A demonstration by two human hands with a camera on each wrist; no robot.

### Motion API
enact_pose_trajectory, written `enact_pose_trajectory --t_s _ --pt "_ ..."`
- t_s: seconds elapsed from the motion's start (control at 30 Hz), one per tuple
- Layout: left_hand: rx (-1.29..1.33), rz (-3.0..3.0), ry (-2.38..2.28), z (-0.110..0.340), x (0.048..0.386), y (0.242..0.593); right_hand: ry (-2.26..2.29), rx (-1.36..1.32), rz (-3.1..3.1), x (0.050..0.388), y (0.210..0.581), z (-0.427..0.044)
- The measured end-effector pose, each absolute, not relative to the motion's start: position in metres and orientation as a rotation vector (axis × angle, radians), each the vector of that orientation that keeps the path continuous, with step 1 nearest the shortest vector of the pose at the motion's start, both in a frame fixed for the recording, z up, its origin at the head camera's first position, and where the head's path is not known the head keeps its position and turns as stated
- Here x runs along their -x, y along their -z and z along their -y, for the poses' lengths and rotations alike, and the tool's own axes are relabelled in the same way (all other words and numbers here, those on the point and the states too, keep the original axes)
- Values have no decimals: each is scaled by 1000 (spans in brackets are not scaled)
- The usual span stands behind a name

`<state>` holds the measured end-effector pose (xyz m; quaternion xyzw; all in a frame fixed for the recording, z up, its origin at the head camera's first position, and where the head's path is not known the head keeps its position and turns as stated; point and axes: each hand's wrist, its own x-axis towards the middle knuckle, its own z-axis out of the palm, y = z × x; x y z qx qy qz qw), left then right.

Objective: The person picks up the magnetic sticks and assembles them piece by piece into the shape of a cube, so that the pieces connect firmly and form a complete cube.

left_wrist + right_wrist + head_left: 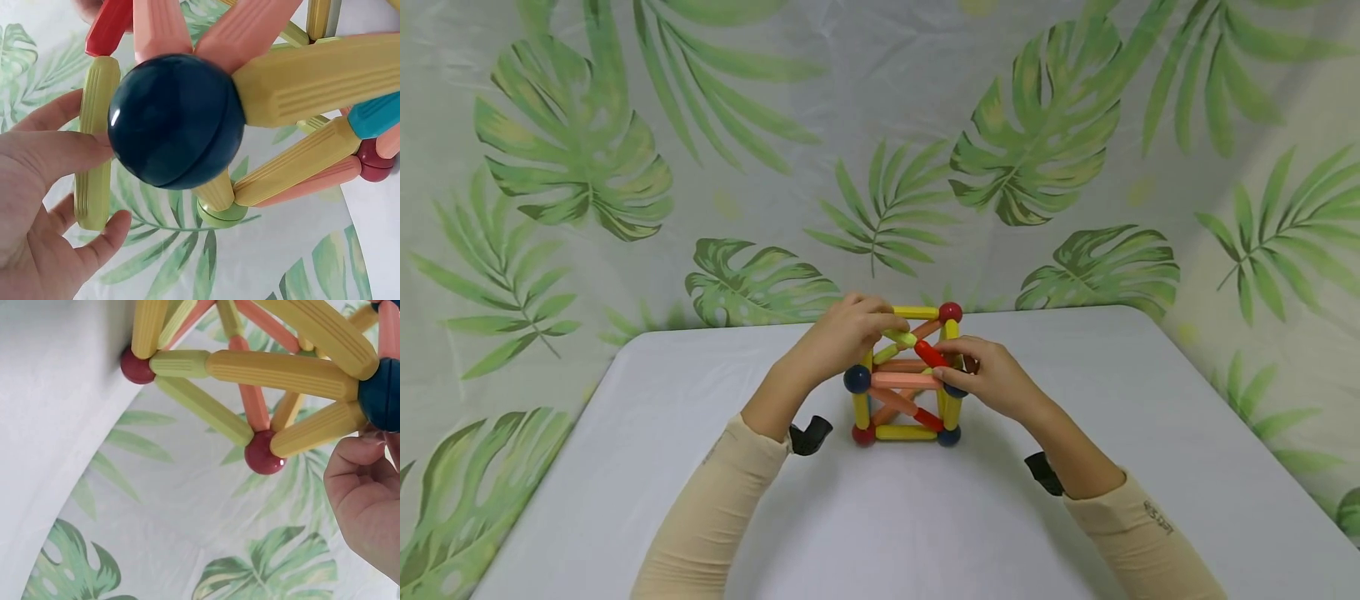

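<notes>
A cube-like frame of colored magnetic rods and balls stands on the table, with a dark blue ball (857, 379) at its front left upper corner. My left hand (842, 337) pinches a yellow-green rod (97, 187) between thumb and fingers, beside that ball. End to end with it is a red rod (931, 353), slanting across the top of the frame. My right hand (996, 379) grips the red rod at the front right upper corner, close to another blue ball (380, 394). In the right wrist view the red rod is hidden.
Below, a salmon rod (906, 381) spans the upper front edge and a yellow rod (906, 432) the lower one. A red ball (951, 312) tops the back right corner. The white table (880, 517) meets a leaf-patterned cloth (880, 108) behind.
</notes>
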<state>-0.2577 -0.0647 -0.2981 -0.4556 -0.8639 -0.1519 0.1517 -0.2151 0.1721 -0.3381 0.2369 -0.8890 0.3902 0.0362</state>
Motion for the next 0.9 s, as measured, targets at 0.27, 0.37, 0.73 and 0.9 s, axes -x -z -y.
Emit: enact_pose_trajectory --t_s 0.27,0.37,0.73,0.9 --pt "1331 2560 659 67 270 296 -1196 -715 2741 217 337 -172" --pt "1351 2556 651 68 271 294 -1195 -719 2744 217 337 -172" --pt "1342 2539 890 65 275 292 -1210 -706 2755 219 337 -172" --pt "1218 2589 1150 70 281 301 -1209 -717 2760 220 339 -172"
